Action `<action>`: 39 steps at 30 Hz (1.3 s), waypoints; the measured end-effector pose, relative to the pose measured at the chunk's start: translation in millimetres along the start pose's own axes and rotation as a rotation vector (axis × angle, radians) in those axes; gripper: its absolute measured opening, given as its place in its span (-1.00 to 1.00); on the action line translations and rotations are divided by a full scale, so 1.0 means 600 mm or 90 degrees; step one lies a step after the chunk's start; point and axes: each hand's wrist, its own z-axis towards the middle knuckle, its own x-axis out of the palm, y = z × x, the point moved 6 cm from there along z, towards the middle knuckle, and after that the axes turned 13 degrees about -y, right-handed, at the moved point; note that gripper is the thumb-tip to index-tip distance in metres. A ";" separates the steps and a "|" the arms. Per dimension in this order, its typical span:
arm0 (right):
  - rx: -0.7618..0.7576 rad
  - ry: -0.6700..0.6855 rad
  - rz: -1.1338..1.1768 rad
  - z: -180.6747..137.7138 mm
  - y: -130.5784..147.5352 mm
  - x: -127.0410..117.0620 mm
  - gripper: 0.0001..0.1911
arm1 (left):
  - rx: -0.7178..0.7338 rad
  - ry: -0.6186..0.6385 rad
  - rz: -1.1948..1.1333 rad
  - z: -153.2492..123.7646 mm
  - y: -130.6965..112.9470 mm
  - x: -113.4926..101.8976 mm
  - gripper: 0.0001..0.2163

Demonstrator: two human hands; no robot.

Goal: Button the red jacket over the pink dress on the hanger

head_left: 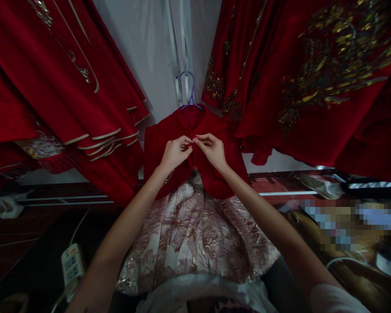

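A small red jacket [158, 134] hangs in front of me on a purple hanger [192, 93]. At the upper middle of its front, my left hand [177, 152] and my right hand [212, 150] meet with fingertips nearly touching. Both hands are closed in a pinch on a small beaded fastener [193, 140] at the jacket's front opening, whose details are too small to make out. Below the jacket spreads a pale skirt [195, 234] with a pinkish floral pattern and shiny threads.
Red garments with light trim [94, 108] hang at the left. Another red garment with gold sequin embroidery [342, 56] hangs at the right. A white power strip [72, 265] with a cable lies at lower left. A shoe [322, 186] and a white floor rail [286, 193] are at right.
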 end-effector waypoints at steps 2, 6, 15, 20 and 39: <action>-0.015 -0.010 -0.014 -0.001 0.003 -0.001 -0.71 | 0.019 0.011 0.008 0.001 -0.009 0.002 -0.89; -0.053 -0.013 -0.067 -0.005 0.007 -0.005 -0.69 | 0.019 -0.004 0.014 0.001 -0.011 0.005 -0.86; -0.065 0.058 -0.100 0.010 0.002 -0.008 -0.66 | 0.001 -0.005 -0.014 0.006 -0.008 0.009 -0.89; -0.061 0.066 -0.065 0.017 -0.010 -0.007 -0.65 | -0.001 -0.010 -0.012 0.010 -0.005 0.010 -0.91; 0.008 0.070 -0.034 0.025 -0.013 0.004 -0.69 | 0.087 0.029 0.001 0.005 -0.018 0.026 -0.91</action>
